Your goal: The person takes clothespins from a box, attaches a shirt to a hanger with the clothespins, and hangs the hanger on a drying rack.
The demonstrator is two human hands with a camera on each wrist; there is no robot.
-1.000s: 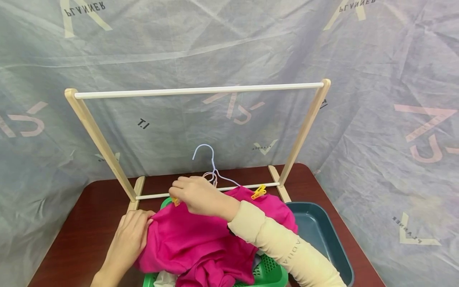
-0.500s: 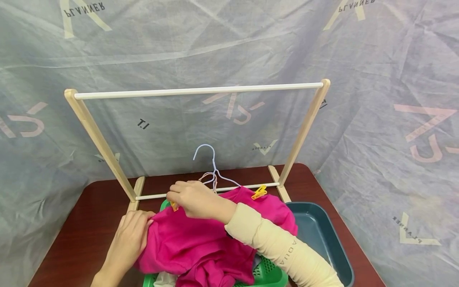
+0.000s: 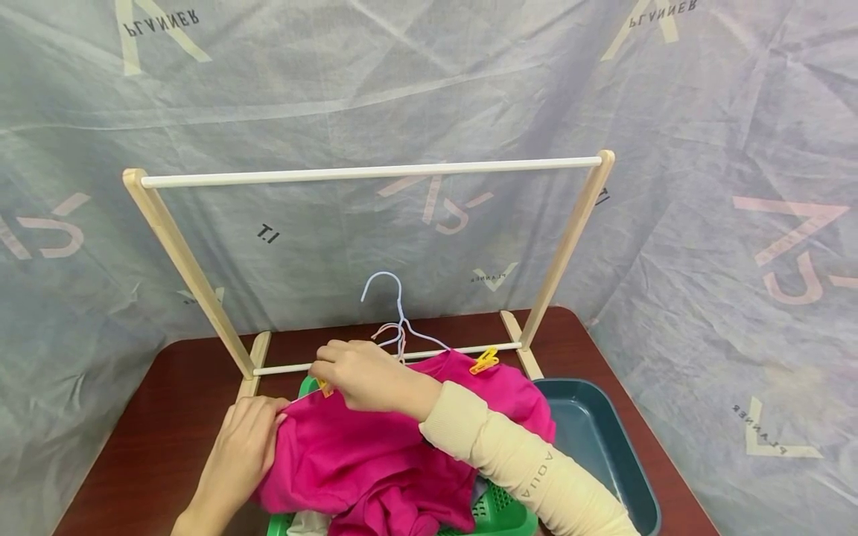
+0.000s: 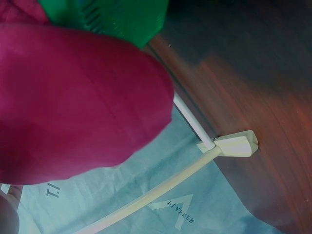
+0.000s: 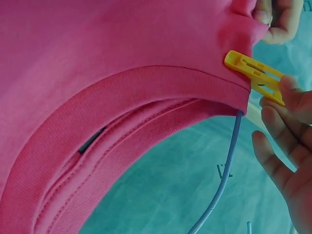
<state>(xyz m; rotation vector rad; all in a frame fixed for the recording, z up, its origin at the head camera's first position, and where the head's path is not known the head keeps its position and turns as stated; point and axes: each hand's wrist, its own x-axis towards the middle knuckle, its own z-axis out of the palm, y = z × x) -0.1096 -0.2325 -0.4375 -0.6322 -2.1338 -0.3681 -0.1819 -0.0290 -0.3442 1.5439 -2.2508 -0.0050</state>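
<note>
A magenta shirt lies heaped with a pale blue wire hanger inside it; the hanger's hook stands up from the neck. My left hand grips the shirt's left shoulder edge. Near the collar, my right hand pinches the end of a yellow clothespin between thumb and fingers. In the right wrist view, that clothespin's other end lies over the shirt's shoulder edge beside the hanger wire. Another yellow clothespin sits on the right shoulder. The left wrist view shows mainly the hanging sleeve.
Under the shirt stands a green perforated basket with pale cloth in it. A dark blue tray is at the right. Behind rises a wooden rack with a white top rod. Pale pink wire shows behind the hanger.
My right hand has shifted slightly down and left with the clothespin at the shoulder. The left hand keeps its grip in nearly the same spot.
</note>
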